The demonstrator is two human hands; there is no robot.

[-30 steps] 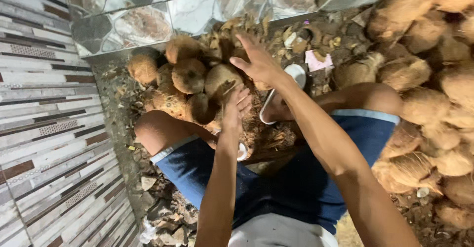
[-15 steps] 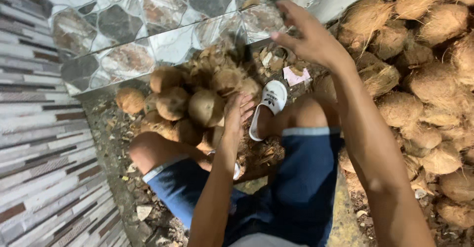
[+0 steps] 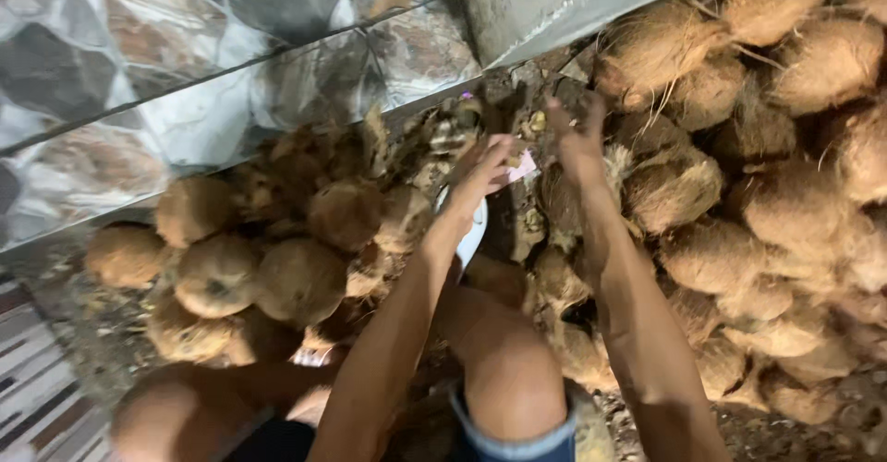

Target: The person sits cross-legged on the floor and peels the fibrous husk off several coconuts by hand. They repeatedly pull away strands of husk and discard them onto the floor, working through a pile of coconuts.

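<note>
My left hand [image 3: 482, 177] stretches forward with its fingers straight and apart, over a white sandal [image 3: 473, 237] and a pink scrap [image 3: 523, 166] on the littered ground. My right hand [image 3: 577, 137] reaches further, fingers spread, up against a fibrous coconut [image 3: 670, 185] at the edge of the big brown heap [image 3: 795, 240] on the right. Neither hand holds anything. A smaller cluster of rounder, husked coconuts [image 3: 300, 277] lies to the left of my left arm.
A patterned stone-tile wall [image 3: 185, 55] runs behind the left cluster, and a grey concrete ledge [image 3: 554, 0] stands above the heap. My bare knee [image 3: 508, 370] is between my arms. Husk scraps cover the ground; striped tiles [image 3: 37, 397] show at bottom left.
The view has swung right and closer. My right hand moved from above the middle onto the right heap's edge. My left hand rose from near my knee toward the sandal.
</note>
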